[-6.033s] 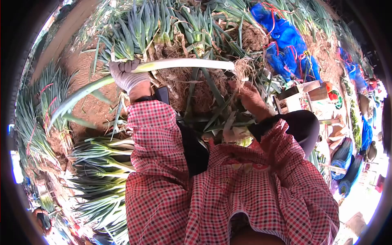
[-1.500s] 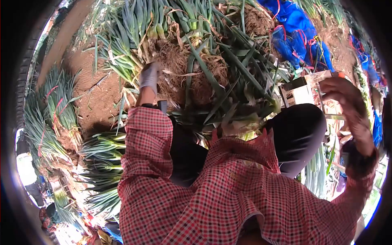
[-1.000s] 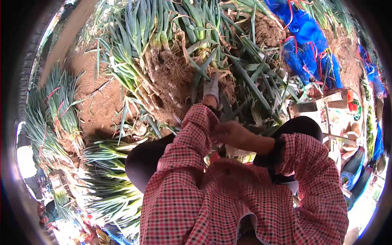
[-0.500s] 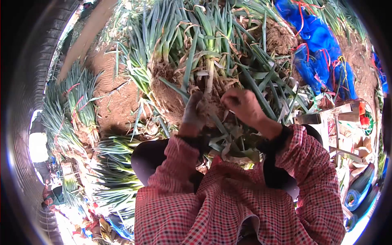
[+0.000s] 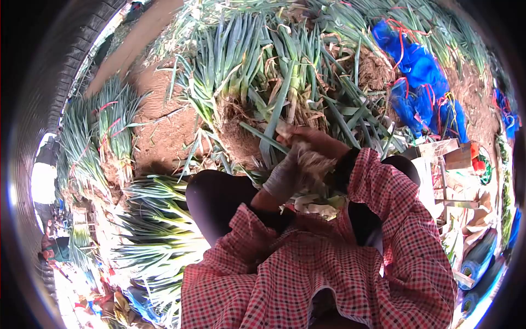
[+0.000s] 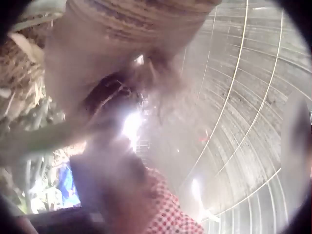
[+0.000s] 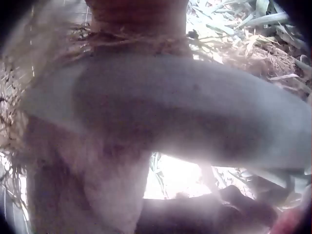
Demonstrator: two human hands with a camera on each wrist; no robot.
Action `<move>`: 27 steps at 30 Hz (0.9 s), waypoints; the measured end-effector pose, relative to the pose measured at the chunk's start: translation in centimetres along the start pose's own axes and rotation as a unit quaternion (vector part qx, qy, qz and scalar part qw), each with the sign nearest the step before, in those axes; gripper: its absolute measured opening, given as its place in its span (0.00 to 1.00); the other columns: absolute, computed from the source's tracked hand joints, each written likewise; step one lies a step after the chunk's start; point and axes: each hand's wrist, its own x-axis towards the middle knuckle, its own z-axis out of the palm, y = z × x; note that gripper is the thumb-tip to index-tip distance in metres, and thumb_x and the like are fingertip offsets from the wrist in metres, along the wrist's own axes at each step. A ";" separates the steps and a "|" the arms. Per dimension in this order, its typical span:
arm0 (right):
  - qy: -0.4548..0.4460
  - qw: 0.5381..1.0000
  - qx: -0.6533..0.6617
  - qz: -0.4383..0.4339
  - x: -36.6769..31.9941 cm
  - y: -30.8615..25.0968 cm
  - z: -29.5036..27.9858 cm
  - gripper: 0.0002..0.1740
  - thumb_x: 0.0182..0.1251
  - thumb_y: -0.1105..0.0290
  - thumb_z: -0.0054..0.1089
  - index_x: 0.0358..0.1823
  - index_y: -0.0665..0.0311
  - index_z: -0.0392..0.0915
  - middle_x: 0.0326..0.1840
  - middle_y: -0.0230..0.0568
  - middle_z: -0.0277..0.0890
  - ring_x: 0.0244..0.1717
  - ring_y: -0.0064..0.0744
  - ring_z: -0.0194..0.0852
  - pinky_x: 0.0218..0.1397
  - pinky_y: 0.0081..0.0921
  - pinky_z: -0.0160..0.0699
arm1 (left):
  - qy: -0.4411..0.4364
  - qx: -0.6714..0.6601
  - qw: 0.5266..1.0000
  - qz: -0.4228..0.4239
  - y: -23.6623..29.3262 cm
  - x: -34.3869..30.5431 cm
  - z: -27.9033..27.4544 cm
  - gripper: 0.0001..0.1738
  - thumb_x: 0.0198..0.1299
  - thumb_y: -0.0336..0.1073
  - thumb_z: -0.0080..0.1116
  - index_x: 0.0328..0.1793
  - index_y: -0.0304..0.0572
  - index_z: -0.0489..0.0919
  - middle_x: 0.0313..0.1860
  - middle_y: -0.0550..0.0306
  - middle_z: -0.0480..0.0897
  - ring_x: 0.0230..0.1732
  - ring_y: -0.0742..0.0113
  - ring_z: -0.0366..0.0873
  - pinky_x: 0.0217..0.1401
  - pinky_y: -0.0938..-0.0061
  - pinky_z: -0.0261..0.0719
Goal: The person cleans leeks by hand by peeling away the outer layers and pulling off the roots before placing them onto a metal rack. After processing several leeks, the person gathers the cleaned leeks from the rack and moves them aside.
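Observation:
A leek with a thick pale stalk (image 7: 204, 107) crosses the right wrist view, its roots (image 7: 12, 122) at the left. My left hand (image 5: 284, 174), in a pale glove, grips it near the shaggy roots (image 5: 316, 163) in the head view. Just above and to the right, my bare right hand (image 5: 320, 142) curls its fingers round the stalk, close to the left hand. The left wrist view is blurred; the gloved hand (image 6: 122, 39) fills its top and the bare hand (image 6: 122, 185) shows below.
Upright leeks (image 5: 238, 55) stand beyond the hands, with roots towards me. More leeks (image 5: 159, 241) lie at the left beside a knee, and tied bundles (image 5: 107, 126) farther left. Blue netting (image 5: 419, 66) and a wooden frame (image 5: 438, 148) are at the right.
Earlier a long leek was stretched between both hands. The right hand then went out right and came back without it. The left hand reached into the pile; now both hands are together on a leek.

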 end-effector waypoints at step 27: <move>0.138 0.863 -0.376 -0.307 -34.7 2.6 19.7 0.39 0.58 0.69 0.64 0.65 0.78 0.54 0.49 0.54 0.73 0.33 0.30 0.75 0.34 0.25 0.76 | -0.561 -0.237 0.770 0.191 12.7 4.1 23.9 0.28 0.62 0.57 0.53 0.58 0.44 0.73 0.47 0.59 0.80 0.46 0.67 0.78 0.49 0.68 0.80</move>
